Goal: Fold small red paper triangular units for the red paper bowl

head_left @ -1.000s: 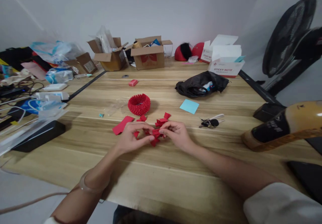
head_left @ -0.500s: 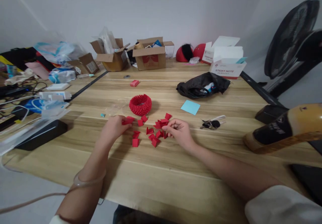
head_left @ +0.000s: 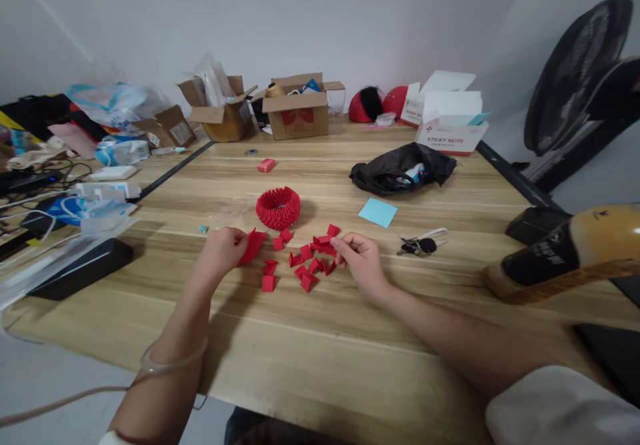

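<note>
My left hand (head_left: 223, 251) pinches red folded paper (head_left: 253, 246) between thumb and fingers, just above the tabletop. My right hand (head_left: 364, 263) has its thumb and forefinger together at the right edge of a loose group of small red folded paper pieces (head_left: 306, 252). Whether a piece is between those fingertips is hard to make out. Several of these pieces lie scattered between the two hands. Behind them stands a round, hollow red bowl (head_left: 279, 210) built of many folded paper pieces, its rim spiky.
A light blue paper sheet (head_left: 378, 212), keys (head_left: 419, 245) and a black plastic bag (head_left: 385, 168) lie to the right. A bottle (head_left: 560, 251) lies near the right edge. Cardboard boxes (head_left: 297, 115) line the back; a black power adapter-like block (head_left: 85, 268) sits left.
My left hand has drawn slightly left and down, and the red paper in it now shows more fully. My right hand has shifted slightly right, its fingertips a little higher at the pieces.
</note>
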The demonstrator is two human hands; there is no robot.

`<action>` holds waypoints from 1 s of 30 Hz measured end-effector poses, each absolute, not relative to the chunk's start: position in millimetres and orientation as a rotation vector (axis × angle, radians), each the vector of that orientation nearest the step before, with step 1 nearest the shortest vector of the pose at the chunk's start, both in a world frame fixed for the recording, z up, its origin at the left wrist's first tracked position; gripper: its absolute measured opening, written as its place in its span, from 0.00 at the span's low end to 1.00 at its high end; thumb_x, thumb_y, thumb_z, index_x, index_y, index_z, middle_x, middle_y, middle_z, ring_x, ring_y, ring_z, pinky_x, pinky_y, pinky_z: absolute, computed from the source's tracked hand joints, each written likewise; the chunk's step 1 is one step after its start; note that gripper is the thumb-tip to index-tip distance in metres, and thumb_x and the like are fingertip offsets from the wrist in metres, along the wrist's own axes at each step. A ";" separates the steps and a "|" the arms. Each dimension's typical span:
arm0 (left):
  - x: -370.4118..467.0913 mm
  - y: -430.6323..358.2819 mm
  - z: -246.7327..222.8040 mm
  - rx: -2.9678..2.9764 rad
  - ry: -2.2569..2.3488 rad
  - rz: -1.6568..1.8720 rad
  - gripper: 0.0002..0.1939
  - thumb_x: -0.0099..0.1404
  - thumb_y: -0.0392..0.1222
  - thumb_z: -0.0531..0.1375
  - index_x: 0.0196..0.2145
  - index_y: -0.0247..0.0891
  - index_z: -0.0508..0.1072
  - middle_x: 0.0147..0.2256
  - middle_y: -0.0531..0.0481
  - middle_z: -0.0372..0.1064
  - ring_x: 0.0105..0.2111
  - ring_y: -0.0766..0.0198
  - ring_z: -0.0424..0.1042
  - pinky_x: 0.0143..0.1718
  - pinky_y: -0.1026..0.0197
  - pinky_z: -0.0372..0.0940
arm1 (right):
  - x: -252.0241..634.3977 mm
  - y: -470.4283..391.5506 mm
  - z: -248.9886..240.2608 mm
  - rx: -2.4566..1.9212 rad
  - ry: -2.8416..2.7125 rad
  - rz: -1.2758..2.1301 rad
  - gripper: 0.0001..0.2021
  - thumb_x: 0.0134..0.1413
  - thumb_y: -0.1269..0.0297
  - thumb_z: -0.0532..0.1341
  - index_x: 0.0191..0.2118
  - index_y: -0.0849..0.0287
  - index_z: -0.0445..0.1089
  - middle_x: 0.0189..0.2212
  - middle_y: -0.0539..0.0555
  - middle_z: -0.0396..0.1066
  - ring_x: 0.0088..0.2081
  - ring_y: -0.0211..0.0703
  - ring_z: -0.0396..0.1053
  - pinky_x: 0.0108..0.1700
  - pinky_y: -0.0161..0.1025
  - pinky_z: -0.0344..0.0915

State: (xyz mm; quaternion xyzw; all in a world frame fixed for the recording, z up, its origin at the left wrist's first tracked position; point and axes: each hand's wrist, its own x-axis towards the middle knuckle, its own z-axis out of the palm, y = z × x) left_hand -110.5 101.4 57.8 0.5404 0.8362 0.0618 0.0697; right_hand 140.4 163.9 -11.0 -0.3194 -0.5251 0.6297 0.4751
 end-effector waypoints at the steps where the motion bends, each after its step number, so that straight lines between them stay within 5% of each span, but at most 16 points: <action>1: -109.5 101.0 59.1 1.636 2.556 0.182 0.15 0.60 0.36 0.51 0.24 0.35 0.76 0.23 0.44 0.73 0.24 0.60 0.68 0.27 0.61 0.52 | 140.5 164.0 -10.9 -0.784 -1.290 1.538 0.18 0.48 0.51 0.66 0.20 0.59 0.66 0.14 0.47 0.64 0.17 0.32 0.59 0.20 0.31 0.56; 5: -101.1 95.9 64.7 1.538 2.794 0.361 0.14 0.61 0.41 0.53 0.29 0.35 0.77 0.26 0.43 0.74 0.27 0.56 0.70 0.27 0.61 0.53 | 140.9 162.9 -8.7 -0.783 -1.309 1.524 0.18 0.49 0.52 0.65 0.20 0.59 0.65 0.14 0.47 0.64 0.17 0.32 0.58 0.19 0.31 0.56; 8: -88.8 89.8 64.7 1.588 2.962 0.828 0.13 0.61 0.44 0.55 0.34 0.35 0.77 0.31 0.42 0.76 0.31 0.54 0.72 0.31 0.59 0.59 | 141.3 159.0 -6.4 -0.754 -1.339 1.507 0.17 0.48 0.54 0.66 0.20 0.59 0.66 0.15 0.47 0.64 0.17 0.32 0.60 0.20 0.31 0.59; 12: -63.6 84.3 53.4 2.141 2.554 1.514 0.08 0.61 0.41 0.59 0.30 0.36 0.75 0.28 0.47 0.76 0.27 0.62 0.73 0.33 0.62 0.65 | 140.6 148.9 -6.1 -0.677 -1.454 1.532 0.11 0.48 0.57 0.66 0.25 0.60 0.74 0.19 0.50 0.72 0.21 0.34 0.66 0.24 0.33 0.64; 18: -24.6 80.6 33.7 2.460 1.800 1.518 0.03 0.61 0.34 0.60 0.32 0.35 0.75 0.30 0.47 0.77 0.30 0.65 0.76 0.35 0.64 0.70 | 137.9 138.0 -10.7 -0.654 -1.535 1.686 0.16 0.48 0.58 0.67 0.42 0.59 0.78 0.33 0.55 0.78 0.29 0.40 0.73 0.32 0.38 0.71; 23: -16.2 78.8 33.3 2.342 1.673 1.464 0.04 0.61 0.34 0.60 0.32 0.34 0.77 0.31 0.45 0.78 0.30 0.64 0.77 0.35 0.63 0.72 | 135.9 139.2 -9.2 -0.572 -1.457 1.752 0.15 0.50 0.58 0.66 0.43 0.57 0.77 0.43 0.56 0.77 0.39 0.44 0.74 0.42 0.41 0.72; 30: -16.4 81.0 33.6 2.131 1.557 1.385 0.06 0.61 0.35 0.60 0.28 0.35 0.77 0.28 0.47 0.77 0.28 0.64 0.76 0.32 0.65 0.71 | 135.2 142.8 -5.5 -0.531 -1.382 1.794 0.12 0.51 0.59 0.66 0.39 0.58 0.76 0.33 0.52 0.77 0.31 0.37 0.72 0.35 0.34 0.70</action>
